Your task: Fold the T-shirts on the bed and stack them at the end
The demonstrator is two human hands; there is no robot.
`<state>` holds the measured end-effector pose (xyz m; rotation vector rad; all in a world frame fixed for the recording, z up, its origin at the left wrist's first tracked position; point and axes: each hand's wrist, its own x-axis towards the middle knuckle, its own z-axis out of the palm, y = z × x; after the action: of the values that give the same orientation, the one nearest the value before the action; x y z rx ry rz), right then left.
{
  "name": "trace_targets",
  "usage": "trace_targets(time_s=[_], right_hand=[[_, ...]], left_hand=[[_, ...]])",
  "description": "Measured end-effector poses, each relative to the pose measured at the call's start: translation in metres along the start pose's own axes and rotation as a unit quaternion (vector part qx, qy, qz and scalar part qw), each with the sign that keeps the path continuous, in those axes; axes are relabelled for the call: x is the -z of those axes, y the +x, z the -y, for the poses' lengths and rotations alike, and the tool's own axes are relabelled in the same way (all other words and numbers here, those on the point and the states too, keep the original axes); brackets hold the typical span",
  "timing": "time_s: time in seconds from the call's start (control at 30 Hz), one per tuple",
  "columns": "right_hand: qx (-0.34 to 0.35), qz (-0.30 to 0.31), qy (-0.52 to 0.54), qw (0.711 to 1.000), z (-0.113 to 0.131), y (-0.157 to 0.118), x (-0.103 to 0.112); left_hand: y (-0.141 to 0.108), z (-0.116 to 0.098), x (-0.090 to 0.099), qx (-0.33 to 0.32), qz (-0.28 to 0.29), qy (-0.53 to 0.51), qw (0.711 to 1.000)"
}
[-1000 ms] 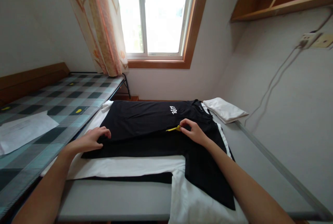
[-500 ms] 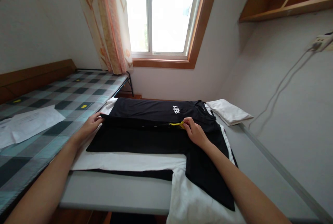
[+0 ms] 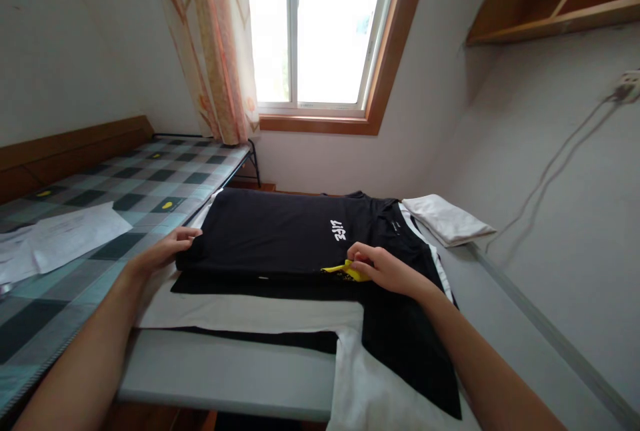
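Under the black fabric T-shirt with white lettering (image 3: 280,227) lies a long-sleeved white fabric garment (image 3: 270,313), showing as a pale band along the T-shirt's near side and hanging down at its near right. 1 dark strip of cloth (image 3: 280,337) peeks out below that band. Just right of the T-shirt's collar sits a folded white cloth (image 3: 445,219). The person's right forearm crosses the T-shirt's near sleeve and hides part of it.

The T-shirt rests, collar to the right, above a smooth grey tabletop (image 3: 230,367). Left of it stretches a bed with a teal, grey and black checked mattress (image 3: 100,184), bearing loose white paper sheets (image 3: 77,234). Beyond the T-shirt are a brown-framed window (image 3: 330,27) with 2 panes and a cream curtain with orange flowers (image 3: 215,51). High to its right are a brown wooden shelf (image 3: 575,17) and a white wall socket (image 3: 630,86) with a thin pale cable (image 3: 543,174).

At the T-shirt's left end, the left hand (image 3: 175,244) is nearly closed, fingertips pinching the hem. The right hand (image 3: 377,267), fingers curled, pinches the yellow printed patch (image 3: 344,271) on the T-shirt's near fold, below the lettering.
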<state>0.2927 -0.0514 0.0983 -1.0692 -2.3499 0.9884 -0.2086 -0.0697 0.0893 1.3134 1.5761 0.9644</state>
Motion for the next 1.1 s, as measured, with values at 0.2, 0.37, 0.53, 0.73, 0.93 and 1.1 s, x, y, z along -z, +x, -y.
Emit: trace_targets(time_s=[0.2,0.37,0.53,0.73,0.93,1.1], right_hand=[[-0.024,0.129,0.084,0.988,0.023,-0.004,-0.007],[-0.003,0.082,0.119,0.990,0.018,0.021,-0.002],[0.017,-0.029,0.079,0.996,-0.007,0.079,0.023],[-0.105,-0.092,-0.058,0.989,-0.050,0.128,0.024],[-0.138,-0.097,-0.089,0.982,-0.077,0.082,0.045],[-0.177,-0.089,-0.125,0.972,-0.090,0.022,0.080]], left_hand=[[-0.001,0.010,0.020,0.021,0.013,-0.111,0.994],[0.007,0.004,0.013,-0.053,-0.082,-0.173,0.980],[0.031,0.007,0.004,-0.095,-0.204,-0.129,0.966],[0.057,0.008,0.004,-0.012,-0.169,0.055,0.984],[0.063,0.005,0.016,0.021,-0.105,0.090,0.990],[0.058,-0.009,0.012,0.047,-0.054,0.077,0.994]])
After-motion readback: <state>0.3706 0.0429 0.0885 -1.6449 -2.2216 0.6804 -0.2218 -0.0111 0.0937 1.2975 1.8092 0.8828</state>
